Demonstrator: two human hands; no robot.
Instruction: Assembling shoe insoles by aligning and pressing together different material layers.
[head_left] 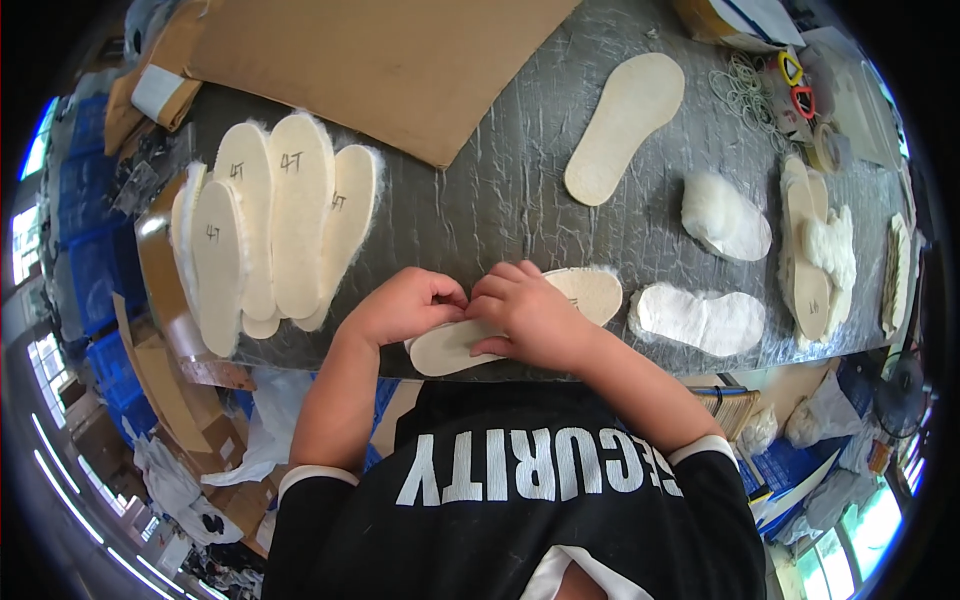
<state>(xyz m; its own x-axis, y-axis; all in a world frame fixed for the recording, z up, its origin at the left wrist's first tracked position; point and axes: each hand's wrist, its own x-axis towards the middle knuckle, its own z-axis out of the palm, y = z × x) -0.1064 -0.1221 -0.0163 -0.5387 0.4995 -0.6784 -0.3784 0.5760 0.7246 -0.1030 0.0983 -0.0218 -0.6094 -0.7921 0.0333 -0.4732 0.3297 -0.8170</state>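
A cream insole [452, 352] lies at the table's front edge under my hands. A fleece-edged insole end [597, 294] with a dark mark shows beyond my right hand; my hand hides whether the two are one piece. My left hand [408, 306] is closed, its thumb and fingertips pinched at the insole's upper edge. My right hand [530, 318] grips the insole from above, its curled fingertips close to the left ones and its thumb along the near side. What lies between the fingertips is too small to make out.
Several marked fleece insoles [300, 215] fan out at the left. A cardboard sheet [370, 70] covers the far left. A plain insole [628, 125], a folded fluffy insole [728, 218] and a white insole [700, 320] lie rightward. Scissors [802, 100] and elastic bands [748, 95] sit far right.
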